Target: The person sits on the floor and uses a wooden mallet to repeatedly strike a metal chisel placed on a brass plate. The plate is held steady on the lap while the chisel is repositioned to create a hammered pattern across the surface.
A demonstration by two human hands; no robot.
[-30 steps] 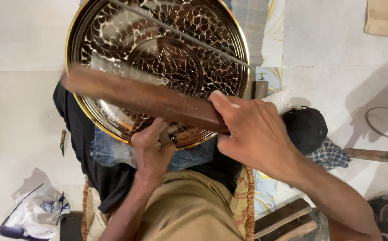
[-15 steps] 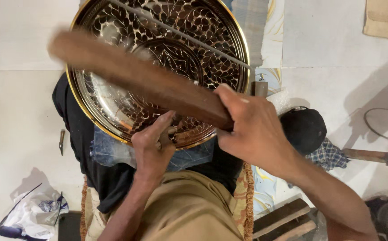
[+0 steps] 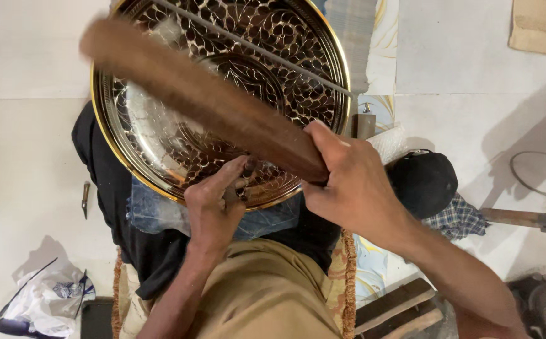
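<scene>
Two hands work a stiff, heavy-looking engraved brass tray propped across the lap: left hand fingers pinching a small chisel at its six-o'clock rim, right hand clenched round a hard wooden mallet by its near end.
</scene>
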